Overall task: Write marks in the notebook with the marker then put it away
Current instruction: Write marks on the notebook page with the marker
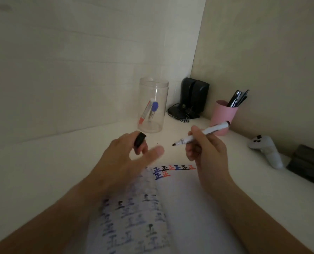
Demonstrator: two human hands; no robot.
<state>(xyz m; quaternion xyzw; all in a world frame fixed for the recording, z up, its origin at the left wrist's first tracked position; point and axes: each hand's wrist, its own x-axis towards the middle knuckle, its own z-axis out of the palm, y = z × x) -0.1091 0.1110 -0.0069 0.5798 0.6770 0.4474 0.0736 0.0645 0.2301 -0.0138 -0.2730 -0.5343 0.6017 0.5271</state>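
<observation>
The open white paper notebook (180, 208) lies nearest, awaiting marks. Above it, the right hand (205, 151) pinches the uncapped white-barrelled black marker (202, 133); the left hand (127, 154) pinches its black cap (139, 139), freeing the tip. Beyond stands the clear plastic jar (152, 105).

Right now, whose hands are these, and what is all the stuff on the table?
There is no machine here. A person wears a camera on their head, so you see their own two arms from above. The right hand holds a black marker with its tip bare. The left hand holds the marker's black cap. Below them lies an open notebook with black, blue and red marks. On the white desk behind stand a clear jar holding a red and a blue marker, a pink cup of pens, black speakers, a white game controller and something dark at the right edge.
</observation>
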